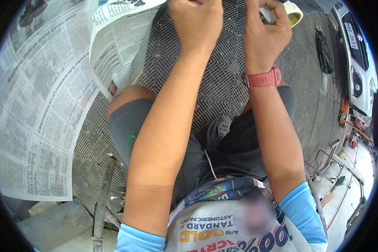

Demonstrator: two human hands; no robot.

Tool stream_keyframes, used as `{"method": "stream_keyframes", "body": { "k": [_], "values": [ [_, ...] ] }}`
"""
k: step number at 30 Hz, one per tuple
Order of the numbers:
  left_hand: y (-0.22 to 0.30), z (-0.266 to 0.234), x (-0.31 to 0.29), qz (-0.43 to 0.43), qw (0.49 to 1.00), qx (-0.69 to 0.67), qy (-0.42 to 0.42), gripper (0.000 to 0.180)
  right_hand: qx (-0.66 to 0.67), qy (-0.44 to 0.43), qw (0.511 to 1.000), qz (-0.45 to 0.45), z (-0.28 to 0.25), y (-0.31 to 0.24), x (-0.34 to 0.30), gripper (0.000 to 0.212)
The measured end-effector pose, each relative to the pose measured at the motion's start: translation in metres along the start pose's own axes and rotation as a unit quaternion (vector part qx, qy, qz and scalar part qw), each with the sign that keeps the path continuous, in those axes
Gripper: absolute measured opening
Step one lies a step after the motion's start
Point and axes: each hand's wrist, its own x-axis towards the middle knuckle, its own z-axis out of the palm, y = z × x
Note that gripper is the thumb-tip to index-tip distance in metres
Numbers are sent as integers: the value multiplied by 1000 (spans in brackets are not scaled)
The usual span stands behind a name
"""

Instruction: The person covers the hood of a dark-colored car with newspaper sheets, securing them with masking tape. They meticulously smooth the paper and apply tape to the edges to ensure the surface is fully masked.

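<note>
The right hand [266,25] is curling its fingers around a roll of masking tape [292,12] at the far edge of the view, with the roll sitting just right of the knuckles and partly hidden by them. A red wristband [263,78] is circling the right wrist. The left hand [196,21] is closing into a loose fist just left of the right hand; its fingertips are running out of the top of the frame, so what it is grasping cannot be told. Both forearms are reaching far across a dark perforated grid mat [222,80], which is lying beneath the hands. A dark clog shoe [217,131] is resting on the mat between the forearms. Sheets of newspaper [42,101] are covering the surface to the left, well apart from the tape. A white vehicle [359,54] is standing at the far right.
</note>
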Motion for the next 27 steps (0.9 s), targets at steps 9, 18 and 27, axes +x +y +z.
{"method": "stream_keyframes", "body": {
  "k": [9, 18, 27],
  "values": [
    [6, -13, 1, 211, 968, 127, -51, 18, 19, -15, 999, -40, 16, -2, 4, 18],
    [16, -13, 5, 232, 960, 145, -66, 10, -51, -23, 997, -44, 8, -16, 3, 15],
    [8, -14, 9, 276, 945, 175, -29, 11, 5, -21, 1000, 9, 10, -13, 5, 14]
  ]
}}
